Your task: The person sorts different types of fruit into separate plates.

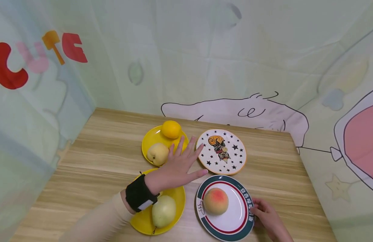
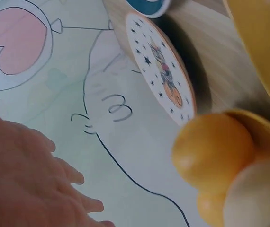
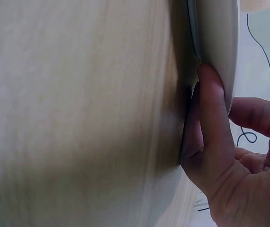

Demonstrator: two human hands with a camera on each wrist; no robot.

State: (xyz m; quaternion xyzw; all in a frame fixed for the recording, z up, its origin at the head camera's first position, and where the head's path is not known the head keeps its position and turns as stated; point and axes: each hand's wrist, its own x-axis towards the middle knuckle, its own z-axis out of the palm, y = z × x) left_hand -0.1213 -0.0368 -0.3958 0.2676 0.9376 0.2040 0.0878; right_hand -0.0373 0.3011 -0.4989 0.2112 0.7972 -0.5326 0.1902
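My left hand [image 1: 177, 168] hovers with fingers spread above the gap between the yellow plates and the star-patterned white plate [image 1: 232, 148]; in the left wrist view the fingers are likewise straight and hold nothing. At the lower right, my right hand [image 1: 268, 216] grips the edge of a green-rimmed plate [image 1: 204, 223]. The right wrist view shows its thumb [image 3: 256, 113] on one side of the rim and fingers [image 3: 215, 118] beneath. A red-blushed peach [image 1: 216, 201] rests on this plate.
A yellow plate [image 1: 147, 141] at the back bears a lemon [image 1: 171, 129] and a pale yellow peach [image 1: 158, 154]. On the nearer yellow plate [image 1: 180, 203], partly under my left wrist, sits a green pear [image 1: 163, 211]. Printed cloth [image 1: 186, 60] hangs around the wooden table [image 1: 92, 168].
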